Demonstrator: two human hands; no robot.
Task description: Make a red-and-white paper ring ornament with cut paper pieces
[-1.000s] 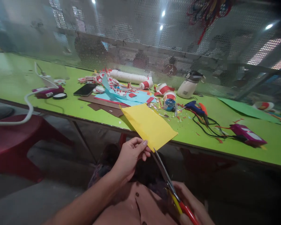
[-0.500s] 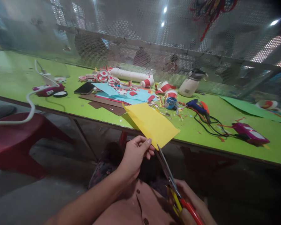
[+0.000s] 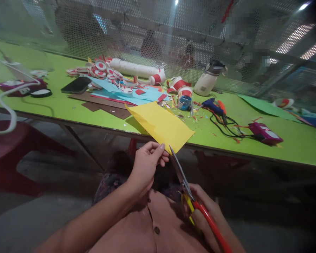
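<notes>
Yellow paper sheet (image 3: 162, 123) held at its near corner, clamped btwn thumb & fingers of the L hand (image 3: 146, 163); R hand (image 3: 209, 201) is closed round red & yellow handles of the scissors (image 3: 183, 178), w/ blade tip over the sheet's near edge; can't tell if it's cutting in. Near end of sheet juts past the front edge of the green table (image 3: 300, 149), far part above the tabletop; both hands have the open space btwn table edge & lap. Green surface shows along the front edge on both sides of the sheet. Just beyond, far L: brown sheets (image 3: 119, 112), light-blue paper (image 3: 105, 87), black phone (image 3: 77, 85). Behind: red-and-white rolls (image 3: 101, 66), white tube (image 3: 137, 68), white jug (image 3: 205, 83) w/ dark lid. To R, paper scraps, then blue-and-orange glue gun (image 3: 212, 104) & its black cable, near a purple box (image 3: 265, 134). Red stool (image 3: 10, 146) below table, far L. Sheet's long axis runs diagonally, near R to far L; its L edge curls.
</notes>
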